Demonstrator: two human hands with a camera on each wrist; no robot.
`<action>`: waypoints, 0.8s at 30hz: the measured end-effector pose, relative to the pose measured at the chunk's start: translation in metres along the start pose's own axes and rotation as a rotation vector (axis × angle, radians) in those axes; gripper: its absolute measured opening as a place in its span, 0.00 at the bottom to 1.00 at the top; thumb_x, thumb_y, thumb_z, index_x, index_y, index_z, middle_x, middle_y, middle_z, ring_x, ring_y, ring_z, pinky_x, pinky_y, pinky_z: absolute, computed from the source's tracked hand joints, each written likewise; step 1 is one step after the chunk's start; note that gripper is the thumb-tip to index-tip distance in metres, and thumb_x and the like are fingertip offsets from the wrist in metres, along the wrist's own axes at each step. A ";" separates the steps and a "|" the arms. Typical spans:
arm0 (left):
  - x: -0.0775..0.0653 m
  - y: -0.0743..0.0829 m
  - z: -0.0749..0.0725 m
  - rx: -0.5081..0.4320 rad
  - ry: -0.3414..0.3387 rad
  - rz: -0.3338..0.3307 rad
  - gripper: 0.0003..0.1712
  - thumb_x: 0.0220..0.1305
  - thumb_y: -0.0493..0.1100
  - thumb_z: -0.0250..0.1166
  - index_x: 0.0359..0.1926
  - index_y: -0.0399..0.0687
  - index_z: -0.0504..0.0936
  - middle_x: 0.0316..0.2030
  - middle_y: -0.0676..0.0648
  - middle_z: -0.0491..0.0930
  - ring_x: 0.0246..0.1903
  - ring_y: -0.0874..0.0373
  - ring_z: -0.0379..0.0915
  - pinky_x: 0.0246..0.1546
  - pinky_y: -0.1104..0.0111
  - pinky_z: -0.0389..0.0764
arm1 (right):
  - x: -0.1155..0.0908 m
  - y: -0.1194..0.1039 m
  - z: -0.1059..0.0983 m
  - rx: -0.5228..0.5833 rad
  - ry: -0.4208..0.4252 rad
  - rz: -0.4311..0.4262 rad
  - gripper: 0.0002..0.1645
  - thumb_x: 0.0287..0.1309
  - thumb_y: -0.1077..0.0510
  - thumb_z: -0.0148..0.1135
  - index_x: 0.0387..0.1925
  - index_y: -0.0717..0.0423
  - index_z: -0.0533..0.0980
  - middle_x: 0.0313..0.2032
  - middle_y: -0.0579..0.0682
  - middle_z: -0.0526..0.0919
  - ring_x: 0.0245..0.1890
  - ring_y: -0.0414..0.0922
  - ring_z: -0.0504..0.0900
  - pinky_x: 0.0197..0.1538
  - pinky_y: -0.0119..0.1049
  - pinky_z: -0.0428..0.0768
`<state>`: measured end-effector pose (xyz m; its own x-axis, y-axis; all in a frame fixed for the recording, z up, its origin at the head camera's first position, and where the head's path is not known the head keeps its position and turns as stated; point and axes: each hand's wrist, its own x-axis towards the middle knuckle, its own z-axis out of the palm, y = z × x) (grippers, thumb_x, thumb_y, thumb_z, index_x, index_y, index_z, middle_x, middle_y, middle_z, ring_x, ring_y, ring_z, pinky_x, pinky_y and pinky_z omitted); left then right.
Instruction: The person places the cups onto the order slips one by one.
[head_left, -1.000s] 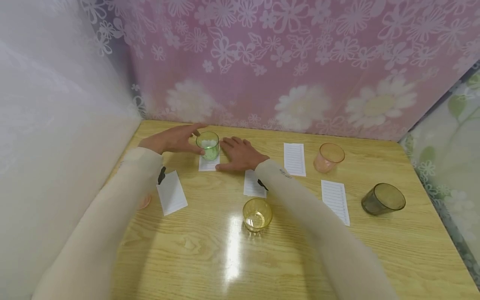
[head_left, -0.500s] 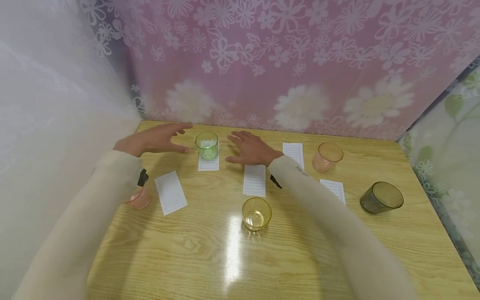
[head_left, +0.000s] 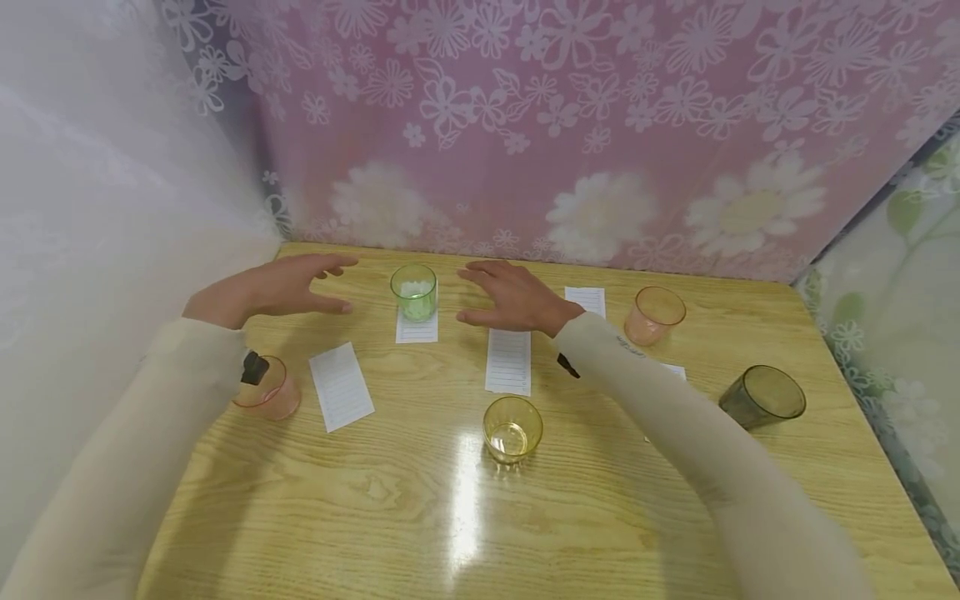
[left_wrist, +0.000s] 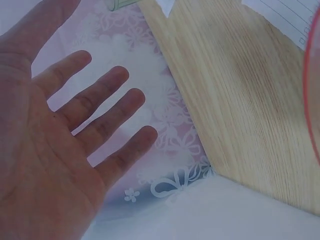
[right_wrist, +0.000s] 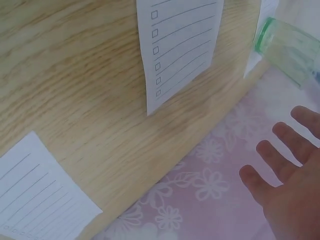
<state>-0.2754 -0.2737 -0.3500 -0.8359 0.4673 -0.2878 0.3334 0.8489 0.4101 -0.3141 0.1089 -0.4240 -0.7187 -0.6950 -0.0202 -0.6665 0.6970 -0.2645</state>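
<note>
A green glass [head_left: 415,293] stands on a lined paper slip [head_left: 417,333] near the table's back edge. My left hand [head_left: 277,286] hovers to its left, apart from it, and the left wrist view shows the fingers [left_wrist: 95,100] spread with nothing held. To the right of the glass is my right hand [head_left: 517,296], also apart, its fingers [right_wrist: 280,150] extended in the right wrist view. Below the right hand lies another lined slip [head_left: 508,363], with a yellow glass [head_left: 512,430] just in front of it. A pink glass [head_left: 279,398] stands partly hidden by the left wrist.
On the right stand an orange-pink glass [head_left: 654,317] and a dark grey glass [head_left: 761,397]. More paper slips lie on the wooden table [head_left: 390,517], one tilted at the left [head_left: 341,387]. A pink flowered curtain [head_left: 480,125] hangs behind the table.
My left hand has let go of the green glass and drawn away to the left. My right hand has moved slightly right, away from the glass, which stays on its slip.
</note>
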 end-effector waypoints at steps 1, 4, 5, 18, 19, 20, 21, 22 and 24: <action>-0.003 -0.001 0.000 0.001 -0.001 -0.005 0.54 0.74 0.64 0.71 0.87 0.47 0.57 0.78 0.31 0.67 0.78 0.29 0.63 0.74 0.32 0.66 | -0.001 0.000 -0.001 -0.001 0.004 -0.005 0.50 0.76 0.28 0.57 0.85 0.50 0.62 0.84 0.57 0.63 0.84 0.59 0.61 0.84 0.63 0.61; -0.011 -0.004 0.002 -0.005 -0.001 -0.021 0.53 0.75 0.64 0.70 0.87 0.48 0.57 0.79 0.32 0.66 0.79 0.31 0.61 0.75 0.32 0.65 | -0.003 -0.002 -0.002 0.002 0.021 -0.027 0.49 0.75 0.28 0.58 0.84 0.51 0.65 0.82 0.57 0.66 0.83 0.59 0.63 0.83 0.62 0.63; -0.013 -0.005 0.002 -0.004 0.001 -0.024 0.53 0.75 0.64 0.69 0.87 0.47 0.57 0.80 0.32 0.66 0.79 0.31 0.61 0.75 0.31 0.65 | -0.004 -0.002 -0.002 0.003 0.027 -0.035 0.49 0.75 0.28 0.57 0.83 0.51 0.66 0.82 0.57 0.67 0.83 0.59 0.64 0.83 0.62 0.63; -0.044 -0.016 0.009 -0.008 0.030 -0.037 0.48 0.76 0.62 0.70 0.85 0.45 0.63 0.80 0.35 0.66 0.77 0.31 0.64 0.71 0.31 0.69 | -0.009 -0.020 -0.007 0.010 0.022 -0.104 0.48 0.75 0.27 0.58 0.83 0.49 0.66 0.80 0.56 0.70 0.81 0.58 0.68 0.81 0.61 0.66; -0.046 -0.017 0.010 -0.003 0.032 -0.041 0.48 0.76 0.62 0.70 0.84 0.46 0.63 0.80 0.35 0.67 0.77 0.31 0.64 0.71 0.31 0.70 | -0.009 -0.021 -0.008 0.009 0.018 -0.107 0.48 0.75 0.27 0.58 0.83 0.48 0.65 0.80 0.55 0.70 0.81 0.58 0.68 0.81 0.61 0.66; -0.048 -0.018 0.011 -0.004 0.033 -0.043 0.48 0.76 0.62 0.70 0.84 0.46 0.64 0.80 0.35 0.67 0.77 0.31 0.65 0.70 0.31 0.70 | -0.009 -0.023 -0.008 0.008 0.016 -0.110 0.49 0.75 0.27 0.58 0.83 0.48 0.65 0.80 0.55 0.70 0.81 0.58 0.68 0.82 0.60 0.66; -0.050 -0.018 0.012 -0.004 0.035 -0.044 0.47 0.76 0.62 0.69 0.84 0.46 0.64 0.80 0.35 0.67 0.77 0.31 0.65 0.70 0.31 0.70 | -0.009 -0.025 -0.008 0.004 0.014 -0.112 0.49 0.75 0.27 0.58 0.84 0.48 0.65 0.80 0.55 0.70 0.81 0.57 0.67 0.82 0.60 0.65; -0.051 -0.019 0.014 -0.006 0.037 -0.046 0.47 0.76 0.62 0.70 0.84 0.46 0.64 0.80 0.35 0.67 0.77 0.31 0.65 0.70 0.31 0.71 | -0.009 -0.027 -0.009 0.000 0.015 -0.118 0.49 0.75 0.27 0.58 0.83 0.49 0.65 0.80 0.55 0.70 0.81 0.57 0.67 0.82 0.60 0.65; -0.055 -0.021 0.016 -0.009 0.034 -0.053 0.47 0.76 0.63 0.69 0.84 0.46 0.64 0.80 0.35 0.67 0.76 0.31 0.65 0.69 0.31 0.71 | -0.008 -0.030 -0.010 -0.006 0.020 -0.131 0.48 0.75 0.28 0.59 0.83 0.49 0.66 0.80 0.54 0.70 0.81 0.57 0.67 0.82 0.60 0.65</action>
<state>-0.2298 -0.3133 -0.3564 -0.8668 0.4127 -0.2798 0.2843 0.8701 0.4027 -0.2898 0.0954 -0.4064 -0.6292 -0.7765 0.0338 -0.7561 0.6015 -0.2578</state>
